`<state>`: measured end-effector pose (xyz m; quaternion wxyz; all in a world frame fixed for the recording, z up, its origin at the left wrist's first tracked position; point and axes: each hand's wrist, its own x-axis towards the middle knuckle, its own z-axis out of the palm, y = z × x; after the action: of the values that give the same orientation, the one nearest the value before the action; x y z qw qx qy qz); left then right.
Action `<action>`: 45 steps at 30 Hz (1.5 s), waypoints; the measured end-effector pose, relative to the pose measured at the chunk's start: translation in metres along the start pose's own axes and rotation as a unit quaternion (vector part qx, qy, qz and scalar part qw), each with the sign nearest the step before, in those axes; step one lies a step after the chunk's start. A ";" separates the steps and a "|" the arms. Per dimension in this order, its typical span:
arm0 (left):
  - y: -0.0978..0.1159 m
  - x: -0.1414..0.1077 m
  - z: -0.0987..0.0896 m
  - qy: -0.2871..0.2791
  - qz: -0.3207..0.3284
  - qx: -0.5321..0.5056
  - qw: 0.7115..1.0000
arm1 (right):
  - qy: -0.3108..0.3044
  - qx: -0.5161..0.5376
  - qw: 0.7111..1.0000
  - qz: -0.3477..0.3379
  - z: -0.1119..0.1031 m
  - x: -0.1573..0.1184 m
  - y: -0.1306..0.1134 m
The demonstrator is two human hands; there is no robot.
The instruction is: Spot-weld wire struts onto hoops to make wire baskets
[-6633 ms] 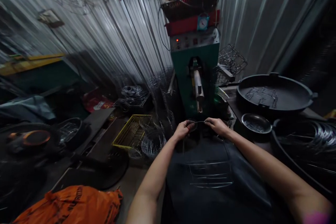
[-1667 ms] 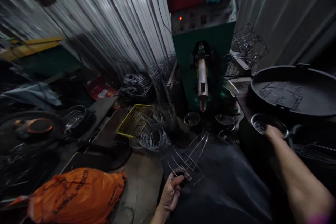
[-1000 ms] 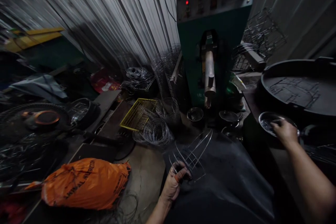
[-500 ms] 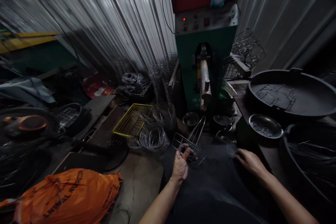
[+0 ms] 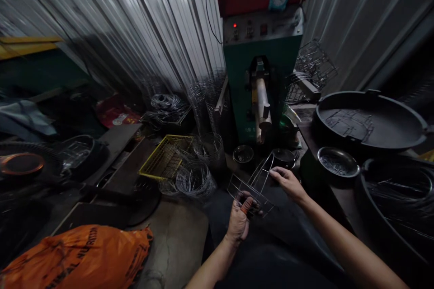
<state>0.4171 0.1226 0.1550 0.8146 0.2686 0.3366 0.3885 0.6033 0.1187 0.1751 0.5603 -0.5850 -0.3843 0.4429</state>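
A small frame of bent metal wire (image 5: 251,188), with a rectangular part and a long narrow loop rising from it, is held above my dark-covered lap. My left hand (image 5: 239,222) is closed round its lower part, and an orange-brown covering shows on one finger. At the loop's right side, my right hand (image 5: 287,182) pinches the wire between thumb and fingertips. Just beyond the loop, a green machine (image 5: 237,67) points a metal arm (image 5: 262,99) toward me. The wire joints inside my left fist are hidden.
Several round wire baskets (image 5: 196,179) and a yellow wire basket (image 5: 149,172) stand to the left. An orange bag (image 5: 98,253) lies nearer me. On the right are a large black pan (image 5: 400,126), a metal bowl (image 5: 339,162) with small wire pieces and a dark tub (image 5: 369,198).
My right hand has come up and left from my lap's right side to the wire frame. My left hand keeps hold of the frame. The view has shifted slightly.
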 end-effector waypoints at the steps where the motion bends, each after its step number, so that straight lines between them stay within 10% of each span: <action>1: -0.001 0.000 -0.001 0.000 -0.003 0.000 1.000 | 0.000 0.002 1.000 -0.001 0.001 0.000 0.000; 8: -0.007 -0.001 -0.031 0.023 -0.041 0.079 0.996 | 0.008 -0.081 0.996 -0.029 0.008 -0.009 0.001; 11: 0.004 -0.007 -0.052 0.130 -0.008 0.235 0.963 | 0.001 -0.105 0.994 -0.039 0.012 -0.015 0.007; 13: 0.018 -0.011 -0.054 0.196 0.103 0.379 0.899 | -0.002 -0.113 0.993 -0.045 0.014 -0.018 0.011; 16: 0.042 -0.011 -0.029 0.144 0.256 0.591 0.752 | 0.002 -0.119 0.992 -0.051 0.017 -0.020 0.015; 20: 0.049 0.004 0.024 0.011 0.316 0.754 0.576 | 0.012 -0.112 0.992 -0.055 0.018 -0.024 0.016; 23: 0.039 0.017 0.046 -0.029 0.321 0.793 0.517 | 0.029 -0.112 0.991 -0.065 0.015 -0.027 0.016; 45: 0.019 0.021 0.042 -0.014 0.292 0.815 0.501 | 0.085 -0.065 0.994 -0.030 0.018 -0.030 0.031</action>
<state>0.4501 0.1426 0.1873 0.0803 0.9021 0.3951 0.1541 0.5752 0.0940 0.1477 0.5651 -0.6437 -0.3808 0.3483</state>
